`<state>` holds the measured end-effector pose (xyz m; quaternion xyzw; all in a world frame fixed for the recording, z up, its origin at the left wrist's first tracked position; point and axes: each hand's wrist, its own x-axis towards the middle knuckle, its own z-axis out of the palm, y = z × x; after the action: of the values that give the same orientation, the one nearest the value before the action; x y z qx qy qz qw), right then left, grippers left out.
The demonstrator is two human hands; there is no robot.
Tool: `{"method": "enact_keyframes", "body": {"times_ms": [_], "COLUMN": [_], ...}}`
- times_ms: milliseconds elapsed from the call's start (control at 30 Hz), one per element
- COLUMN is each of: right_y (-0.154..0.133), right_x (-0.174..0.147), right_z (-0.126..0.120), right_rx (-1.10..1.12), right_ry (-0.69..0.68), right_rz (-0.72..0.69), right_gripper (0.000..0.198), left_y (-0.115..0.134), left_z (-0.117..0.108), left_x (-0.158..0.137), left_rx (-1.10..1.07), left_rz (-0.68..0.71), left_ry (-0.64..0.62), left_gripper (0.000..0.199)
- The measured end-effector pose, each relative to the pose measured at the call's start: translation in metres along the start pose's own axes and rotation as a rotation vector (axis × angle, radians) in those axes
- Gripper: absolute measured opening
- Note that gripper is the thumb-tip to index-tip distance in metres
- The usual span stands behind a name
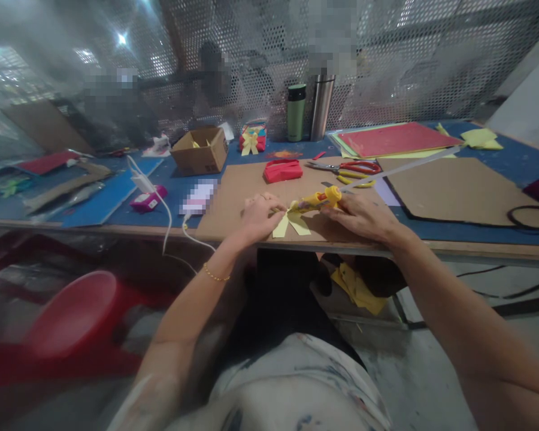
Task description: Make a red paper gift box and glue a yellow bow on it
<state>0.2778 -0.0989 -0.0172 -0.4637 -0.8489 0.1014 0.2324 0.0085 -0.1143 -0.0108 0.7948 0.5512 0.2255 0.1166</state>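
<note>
My right hand (359, 215) is closed around a yellow hot glue gun (317, 201) with a long translucent glue stick (404, 170) sticking out of its back. The gun's nozzle points left, down at a pale yellow bow (291, 225) whose two tails spread towards me. My left hand (264, 214) pinches the bow at its upper left side, close to the nozzle. Both hands are low over a brown cardboard sheet (233, 188). Beyond them lies a folded red piece (282, 170). Fingers and gun hide the bow's upper part.
Red-handled pliers (354, 167) and yellow-handled scissors (357, 181) lie behind the gun. A cardboard box (200, 152), a green tumbler (296, 114) and a steel flask (322, 108) stand farther back. A phone (198, 197) with a white cable lies left. A red stool (72, 314) stands below.
</note>
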Motion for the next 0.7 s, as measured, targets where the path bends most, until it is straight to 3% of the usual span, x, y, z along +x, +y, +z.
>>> {"method": "enact_keyframes", "body": {"times_ms": [200,700], "right_y": [0.0021,0.0089], "right_x": [0.0009,-0.0019], "right_z": [0.0012,0.0059], "right_rx": [-0.026,-0.055], "right_ry": [0.03,0.107], "right_rz": [-0.026,-0.09], "right_gripper": [0.04,0.044], "left_y": [-0.0017,-0.0027], "left_z": [-0.0018,0.0008], "left_x": [-0.0019,-0.003], "left_rx": [0.008,0.022], "left_rz": [-0.003,0.024], "left_ry": [-0.015,-0.016], "left_gripper": [0.031,0.028]}}
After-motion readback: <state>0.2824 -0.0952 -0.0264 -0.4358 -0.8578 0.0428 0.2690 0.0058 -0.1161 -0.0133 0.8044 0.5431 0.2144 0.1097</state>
